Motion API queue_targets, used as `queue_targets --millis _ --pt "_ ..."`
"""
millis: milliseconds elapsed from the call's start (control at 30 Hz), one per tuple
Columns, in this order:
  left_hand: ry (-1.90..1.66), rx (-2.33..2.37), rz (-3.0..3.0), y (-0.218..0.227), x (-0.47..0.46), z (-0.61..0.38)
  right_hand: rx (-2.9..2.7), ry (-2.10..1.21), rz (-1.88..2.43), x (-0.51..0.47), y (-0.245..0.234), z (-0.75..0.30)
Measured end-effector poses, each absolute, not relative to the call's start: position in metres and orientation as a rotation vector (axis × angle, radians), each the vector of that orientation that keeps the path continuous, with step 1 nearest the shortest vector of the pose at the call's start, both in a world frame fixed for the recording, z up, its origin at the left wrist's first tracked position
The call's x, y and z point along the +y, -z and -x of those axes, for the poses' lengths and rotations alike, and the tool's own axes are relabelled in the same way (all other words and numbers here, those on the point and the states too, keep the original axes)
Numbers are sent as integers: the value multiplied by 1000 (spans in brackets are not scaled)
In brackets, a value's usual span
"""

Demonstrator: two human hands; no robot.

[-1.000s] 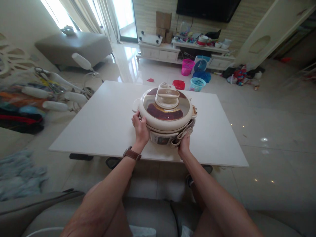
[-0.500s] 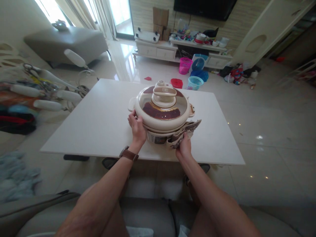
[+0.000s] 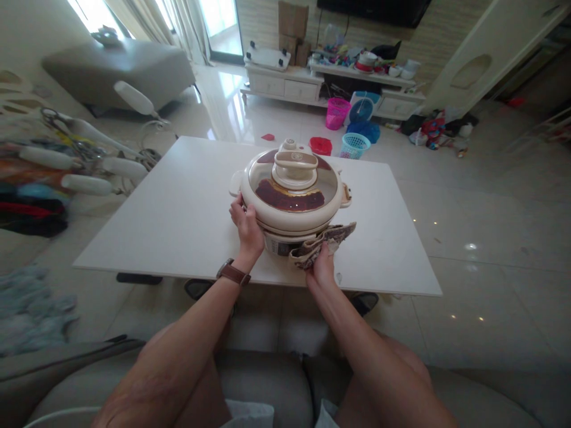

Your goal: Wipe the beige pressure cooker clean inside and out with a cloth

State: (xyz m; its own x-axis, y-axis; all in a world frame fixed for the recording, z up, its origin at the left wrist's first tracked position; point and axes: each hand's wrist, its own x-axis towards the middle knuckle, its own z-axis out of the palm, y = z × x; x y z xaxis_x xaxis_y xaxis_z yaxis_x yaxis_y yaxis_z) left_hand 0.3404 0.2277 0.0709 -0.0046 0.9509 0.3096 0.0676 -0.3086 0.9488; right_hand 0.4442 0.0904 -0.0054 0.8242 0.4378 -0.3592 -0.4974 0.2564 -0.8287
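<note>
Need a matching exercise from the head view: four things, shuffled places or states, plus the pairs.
Things:
1. Left hand
2. Patterned cloth
3. Electric cooker
4. Wristwatch

Places or states:
A. Standing on the white table
B. Held in the right hand
C. Has a brown strap
D. Against the left side of the cooker

Pairs: 1-D, 2-B, 3-A, 4-C
</note>
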Motion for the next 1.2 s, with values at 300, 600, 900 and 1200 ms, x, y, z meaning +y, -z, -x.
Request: queue_targets --millis 300,600,900,1200 --pt "-1429 1114 -1483 -72 225 -342 384 -837 1057 84 -22 -445" --pt "-1381 1143 -1491 -76 224 -342 379 -768 1147 82 -52 -463" --pt "-1379 1131 -1470 -77 224 -342 -335 -212 1503 80 -67 -449" --pt "-1406 1103 -1459 -71 228 -342 -89 -337 1439 99 -50 -488"
